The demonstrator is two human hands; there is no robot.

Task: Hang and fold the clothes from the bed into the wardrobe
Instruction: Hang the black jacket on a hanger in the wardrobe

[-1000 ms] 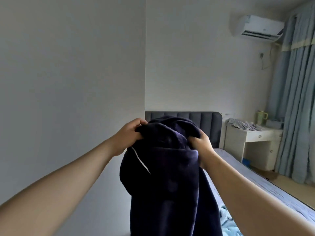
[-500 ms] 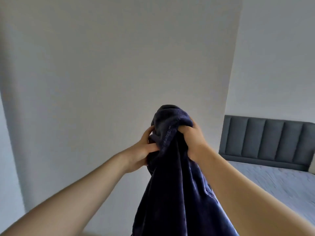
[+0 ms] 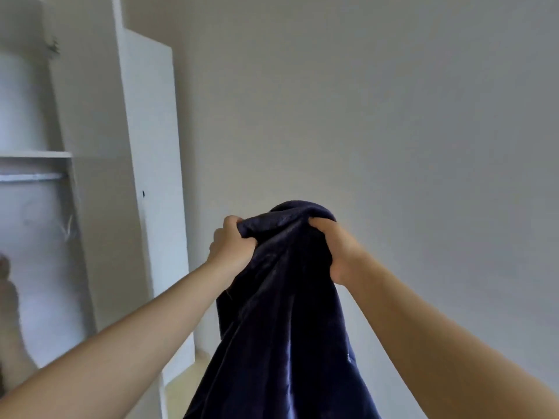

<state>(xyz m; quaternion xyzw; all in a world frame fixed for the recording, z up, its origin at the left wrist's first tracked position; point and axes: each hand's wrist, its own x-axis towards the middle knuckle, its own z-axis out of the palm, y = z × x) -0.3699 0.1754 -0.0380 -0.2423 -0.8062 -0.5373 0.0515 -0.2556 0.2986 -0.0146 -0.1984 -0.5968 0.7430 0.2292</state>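
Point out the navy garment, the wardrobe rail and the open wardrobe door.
navy garment (image 3: 284,313), head view, on the hanging folds below both fists.
wardrobe rail (image 3: 33,176), head view, on the bar just under the shelf.
open wardrobe door (image 3: 154,146), head view, on the flat white panel.

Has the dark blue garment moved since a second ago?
Yes. The dark blue garment has been carried leftward, from the bed's headboard toward the open wardrobe, gripped by both hands.

Garment (image 3: 284,313) hung between left hand (image 3: 231,249) and right hand (image 3: 338,252), gripped at its top edge. Open wardrobe (image 3: 90,176) stood far left; shelf (image 3: 36,154) above hanging rail (image 3: 30,176) inside. Wall (image 3: 393,116) behind the garment.
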